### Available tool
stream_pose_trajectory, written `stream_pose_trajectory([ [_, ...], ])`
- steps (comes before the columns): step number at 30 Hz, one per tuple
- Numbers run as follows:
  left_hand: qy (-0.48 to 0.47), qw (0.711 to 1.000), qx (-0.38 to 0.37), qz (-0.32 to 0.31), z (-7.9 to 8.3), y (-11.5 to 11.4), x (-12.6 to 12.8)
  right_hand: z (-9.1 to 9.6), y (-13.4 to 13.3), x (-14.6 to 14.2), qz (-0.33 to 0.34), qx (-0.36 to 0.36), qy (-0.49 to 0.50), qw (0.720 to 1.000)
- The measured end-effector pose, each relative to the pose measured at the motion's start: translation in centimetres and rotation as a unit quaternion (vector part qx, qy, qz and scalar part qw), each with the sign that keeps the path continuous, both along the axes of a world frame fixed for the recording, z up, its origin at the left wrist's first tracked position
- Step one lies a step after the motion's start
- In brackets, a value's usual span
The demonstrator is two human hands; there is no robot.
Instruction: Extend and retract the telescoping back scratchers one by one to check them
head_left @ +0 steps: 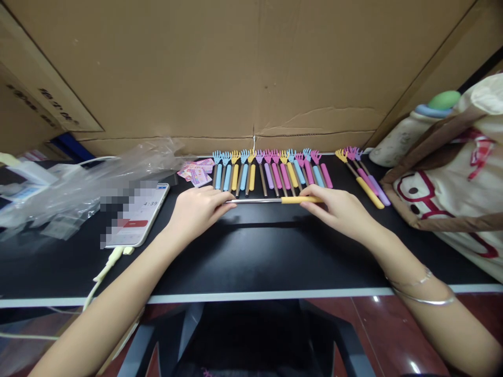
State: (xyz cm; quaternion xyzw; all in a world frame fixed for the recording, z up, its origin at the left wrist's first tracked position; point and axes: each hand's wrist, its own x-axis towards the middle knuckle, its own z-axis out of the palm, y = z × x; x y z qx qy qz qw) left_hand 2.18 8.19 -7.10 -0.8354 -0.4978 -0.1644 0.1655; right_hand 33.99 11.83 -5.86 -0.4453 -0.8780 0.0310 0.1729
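I hold one back scratcher (271, 200) level above the black table (251, 251), its metal rod drawn out. My left hand (198, 209) is closed over the head end of the rod. My right hand (338, 209) pinches its yellow grip. Just behind it lies a row of several collapsed back scratchers (271, 173) with blue, yellow, purple and pink grips and hand-shaped heads. Three more back scratchers (363, 175) lie apart at the right, slanted.
A phone (137, 214) on a cable lies at the left beside crumpled clear plastic bags (90, 183). Small pink packets (196, 172) sit by the row. A cloth tote bag (456, 178) fills the right. Cardboard (251, 68) walls the back. The table's white front edge (275, 295) is near me.
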Motion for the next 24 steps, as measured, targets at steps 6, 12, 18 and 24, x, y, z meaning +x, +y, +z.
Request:
stream_pose_trajectory([
  [6, -0.010, 1.000, 0.023, -0.012, -0.1, 0.1, -0.2, -0.7, 0.2, -0.1, 0.014, 0.045, 0.017, 0.999],
  [12, -0.012, 0.999, 0.047, -0.001, 0.1, -0.2, -0.2, -1.0, 0.6, -0.3, 0.014, 0.034, 0.024, 0.999],
  [18, -0.012, 0.997, 0.080, -0.017, 0.0, -0.2, -0.3, -1.2, 0.8, -0.2, 0.022, 0.032, -0.007, 0.999],
  [24, -0.012, 0.993, 0.112, -0.025, -0.2, 0.1, -0.2, -1.4, 0.9, -0.1, 0.014, 0.027, -0.022, 0.999],
])
